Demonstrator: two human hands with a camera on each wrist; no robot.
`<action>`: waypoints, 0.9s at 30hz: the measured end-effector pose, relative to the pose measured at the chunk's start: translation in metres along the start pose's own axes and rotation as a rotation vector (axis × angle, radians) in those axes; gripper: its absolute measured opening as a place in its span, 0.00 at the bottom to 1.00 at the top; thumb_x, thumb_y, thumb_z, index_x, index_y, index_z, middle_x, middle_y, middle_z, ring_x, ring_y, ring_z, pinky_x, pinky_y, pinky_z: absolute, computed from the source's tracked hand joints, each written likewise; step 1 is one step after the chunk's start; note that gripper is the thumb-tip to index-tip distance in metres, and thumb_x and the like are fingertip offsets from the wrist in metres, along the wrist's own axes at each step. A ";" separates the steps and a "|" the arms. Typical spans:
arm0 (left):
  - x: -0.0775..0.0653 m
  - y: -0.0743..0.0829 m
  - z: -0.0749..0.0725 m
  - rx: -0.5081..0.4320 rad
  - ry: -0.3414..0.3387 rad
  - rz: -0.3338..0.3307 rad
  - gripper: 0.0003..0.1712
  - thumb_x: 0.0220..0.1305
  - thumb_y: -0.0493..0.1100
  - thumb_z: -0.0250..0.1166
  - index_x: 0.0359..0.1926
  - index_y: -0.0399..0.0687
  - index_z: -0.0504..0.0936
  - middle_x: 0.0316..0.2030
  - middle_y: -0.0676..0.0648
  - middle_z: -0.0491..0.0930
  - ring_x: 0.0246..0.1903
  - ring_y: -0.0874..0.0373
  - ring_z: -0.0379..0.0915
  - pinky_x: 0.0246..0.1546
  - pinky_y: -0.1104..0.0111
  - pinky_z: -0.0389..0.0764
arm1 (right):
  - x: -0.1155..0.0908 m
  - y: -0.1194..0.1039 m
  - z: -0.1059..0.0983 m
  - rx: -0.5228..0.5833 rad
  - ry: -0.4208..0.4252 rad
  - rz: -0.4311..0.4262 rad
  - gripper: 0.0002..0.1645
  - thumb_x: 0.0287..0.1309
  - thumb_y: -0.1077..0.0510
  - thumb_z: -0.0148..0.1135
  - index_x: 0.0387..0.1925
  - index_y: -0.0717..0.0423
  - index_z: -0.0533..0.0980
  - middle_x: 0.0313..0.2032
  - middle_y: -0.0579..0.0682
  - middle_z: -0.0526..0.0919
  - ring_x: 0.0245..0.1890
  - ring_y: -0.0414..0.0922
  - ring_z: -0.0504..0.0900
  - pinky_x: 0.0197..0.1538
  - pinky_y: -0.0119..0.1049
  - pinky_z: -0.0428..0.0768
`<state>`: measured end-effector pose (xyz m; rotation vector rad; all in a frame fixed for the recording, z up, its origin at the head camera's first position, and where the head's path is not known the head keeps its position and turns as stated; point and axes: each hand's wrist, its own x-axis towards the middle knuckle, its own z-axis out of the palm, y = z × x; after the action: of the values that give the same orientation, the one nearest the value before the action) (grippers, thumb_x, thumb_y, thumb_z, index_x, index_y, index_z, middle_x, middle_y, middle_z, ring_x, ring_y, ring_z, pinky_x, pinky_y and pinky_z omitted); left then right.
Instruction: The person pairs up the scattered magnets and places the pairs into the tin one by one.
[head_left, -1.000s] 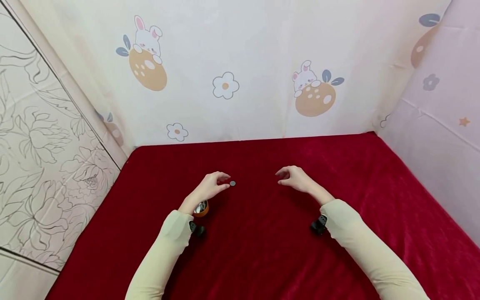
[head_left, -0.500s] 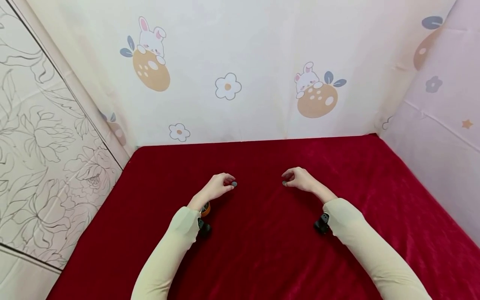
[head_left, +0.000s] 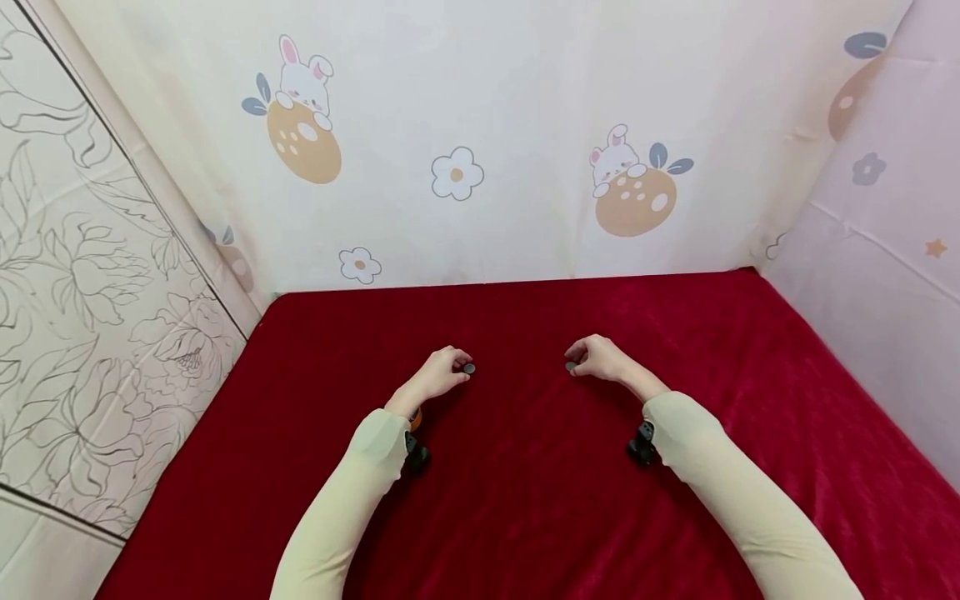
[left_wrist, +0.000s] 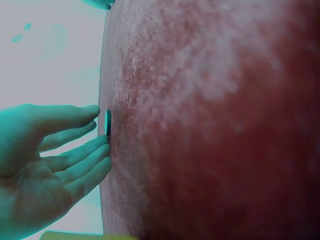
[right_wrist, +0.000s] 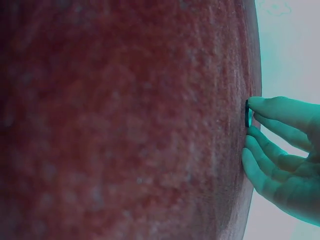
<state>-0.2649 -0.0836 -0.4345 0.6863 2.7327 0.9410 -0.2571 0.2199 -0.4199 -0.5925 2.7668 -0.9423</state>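
Observation:
Two small round grey discs lie at my fingertips on the red cloth. My left hand (head_left: 438,373) surrounds the left disc (left_wrist: 107,122); its fingertips are at the lower edge, and a narrow gap shows beside the thumb (left_wrist: 90,112) in the left wrist view. Farther right, my right hand (head_left: 602,360) pinches the right disc (right_wrist: 248,115), thumb at one edge and fingertips at the other. That disc stays low at the cloth. Under my left wrist, an orange-rimmed round container (head_left: 416,419) is mostly hidden by the sleeve.
A red velvety cloth (head_left: 517,475) covers the table. Behind it hangs a pale curtain (head_left: 525,100) with rabbit and flower prints. A panel with line-drawn flowers (head_left: 90,275) stands at left. Black wrist cameras hang below both sleeves.
Both hands have moved slightly rightward, the left reaching over its disc. A disc has come into view at the right fingertips. My left sleeve now covers more of the orange container.

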 end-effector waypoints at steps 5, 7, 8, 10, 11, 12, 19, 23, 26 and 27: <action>0.022 -0.030 0.016 0.077 0.018 0.068 0.16 0.56 0.37 0.61 0.46 0.36 0.76 0.39 0.42 0.72 0.40 0.51 0.71 0.41 0.65 0.72 | 0.002 0.001 0.001 -0.019 0.000 -0.001 0.15 0.43 0.69 0.62 0.37 0.74 0.77 0.31 0.60 0.81 0.31 0.50 0.78 0.33 0.37 0.76; 0.041 -0.061 0.032 0.138 0.040 0.124 0.16 0.56 0.41 0.62 0.45 0.39 0.77 0.37 0.45 0.71 0.37 0.55 0.70 0.37 0.69 0.73 | 0.002 0.002 0.002 -0.020 0.002 -0.003 0.14 0.42 0.69 0.62 0.36 0.73 0.77 0.29 0.59 0.81 0.30 0.49 0.78 0.32 0.36 0.76; 0.051 -0.080 0.042 0.155 0.064 0.164 0.16 0.56 0.43 0.62 0.44 0.39 0.77 0.36 0.46 0.71 0.36 0.57 0.70 0.34 0.71 0.72 | 0.003 0.002 0.002 -0.017 0.002 -0.003 0.14 0.42 0.70 0.62 0.35 0.73 0.78 0.29 0.59 0.81 0.29 0.48 0.78 0.32 0.35 0.76; 0.065 -0.097 0.057 0.186 0.066 0.127 0.16 0.55 0.40 0.62 0.44 0.37 0.77 0.37 0.44 0.71 0.36 0.54 0.70 0.36 0.69 0.72 | 0.003 0.003 0.002 -0.017 0.004 -0.007 0.12 0.42 0.70 0.62 0.34 0.72 0.78 0.29 0.59 0.81 0.28 0.47 0.78 0.31 0.34 0.75; 0.070 -0.104 0.062 0.189 0.072 0.122 0.15 0.55 0.40 0.63 0.43 0.38 0.77 0.37 0.44 0.71 0.36 0.53 0.70 0.35 0.68 0.72 | 0.003 0.003 0.002 -0.016 0.006 -0.006 0.12 0.42 0.69 0.63 0.33 0.72 0.78 0.29 0.58 0.82 0.28 0.47 0.78 0.31 0.34 0.75; 0.074 -0.109 0.065 0.185 0.067 0.112 0.15 0.55 0.40 0.63 0.43 0.38 0.77 0.37 0.43 0.71 0.37 0.52 0.70 0.36 0.67 0.72 | 0.004 0.003 0.002 -0.015 0.007 -0.005 0.11 0.42 0.69 0.63 0.33 0.72 0.79 0.29 0.58 0.82 0.28 0.46 0.78 0.30 0.33 0.75; 0.091 -0.139 0.076 0.118 0.070 0.110 0.14 0.53 0.50 0.64 0.39 0.51 0.78 0.34 0.52 0.69 0.33 0.60 0.67 0.33 0.71 0.70 | 0.004 0.003 0.003 -0.024 0.011 -0.005 0.10 0.42 0.69 0.64 0.31 0.71 0.80 0.29 0.59 0.82 0.27 0.45 0.78 0.30 0.32 0.75; 0.062 -0.084 0.048 0.083 0.031 0.033 0.12 0.53 0.43 0.64 0.38 0.44 0.78 0.35 0.47 0.71 0.35 0.55 0.68 0.35 0.67 0.71 | 0.004 0.002 0.003 -0.031 0.015 0.000 0.09 0.43 0.68 0.64 0.30 0.71 0.80 0.28 0.59 0.82 0.27 0.45 0.78 0.30 0.33 0.75; 0.032 -0.032 0.024 0.062 0.024 -0.018 0.10 0.54 0.36 0.63 0.38 0.37 0.78 0.35 0.43 0.71 0.36 0.52 0.69 0.37 0.65 0.71 | 0.004 0.002 0.002 -0.037 0.018 0.003 0.09 0.43 0.68 0.63 0.30 0.71 0.80 0.28 0.58 0.82 0.27 0.44 0.78 0.30 0.33 0.74; 0.024 -0.018 0.017 0.056 0.012 -0.050 0.10 0.54 0.35 0.62 0.38 0.36 0.78 0.36 0.42 0.72 0.37 0.51 0.69 0.39 0.64 0.71 | 0.004 0.002 0.002 -0.038 0.020 0.006 0.09 0.43 0.68 0.63 0.30 0.70 0.80 0.28 0.58 0.82 0.27 0.44 0.78 0.30 0.32 0.74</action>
<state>-0.2877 -0.0755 -0.4587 0.6202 2.7825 0.8633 -0.2608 0.2180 -0.4229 -0.5840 2.8083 -0.9008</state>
